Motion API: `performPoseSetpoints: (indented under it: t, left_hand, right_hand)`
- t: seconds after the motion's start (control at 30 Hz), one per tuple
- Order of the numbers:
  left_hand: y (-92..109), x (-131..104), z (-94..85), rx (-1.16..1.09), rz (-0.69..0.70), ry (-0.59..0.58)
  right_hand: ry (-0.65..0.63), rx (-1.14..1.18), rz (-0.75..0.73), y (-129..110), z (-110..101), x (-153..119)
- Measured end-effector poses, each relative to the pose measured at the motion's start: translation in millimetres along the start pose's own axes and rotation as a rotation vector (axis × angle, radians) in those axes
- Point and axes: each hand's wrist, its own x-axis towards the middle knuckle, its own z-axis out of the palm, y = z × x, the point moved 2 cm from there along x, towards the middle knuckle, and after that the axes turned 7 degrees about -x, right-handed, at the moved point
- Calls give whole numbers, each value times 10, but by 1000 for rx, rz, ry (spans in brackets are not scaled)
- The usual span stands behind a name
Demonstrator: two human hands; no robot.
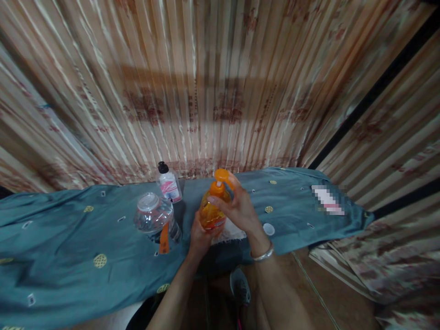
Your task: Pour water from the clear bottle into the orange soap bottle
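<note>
An orange pump bottle (212, 214) stands upright near the front edge of the cloth-covered table, its orange pump head (222, 175) on top. Around the lower left side of the bottle wraps my left hand (200, 233), its fingers partly hidden behind it. My right hand (240, 206) is at the pump, fingers curled by the spout and thumb against the collar. A white cloth (232, 230) lies beside and partly behind the bottle, under my right hand. A silver bracelet (263, 253) circles my right wrist.
To the left are a large clear container (151, 217) with an orange label and a clear bottle (169, 185) with a black cap. A white round lid (268, 229) lies right of my hand. Farther right is a blurred pink-white item (326, 200). Curtains (206, 91) hang behind.
</note>
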Motion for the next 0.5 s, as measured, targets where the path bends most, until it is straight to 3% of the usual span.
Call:
performPoseSetpoints:
  t: [0.13, 0.37, 0.5]
  left_hand:
    - [4, -6, 37, -19, -24, -19]
    - [8, 4, 2, 13, -33, -15]
    - [-8, 5, 1, -7, -51, -27]
  right_hand:
    - [131, -100, 65, 15, 52, -1]
    - [-72, 40, -114, -58, 0, -10]
    - [38, -55, 9, -48, 12, -6]
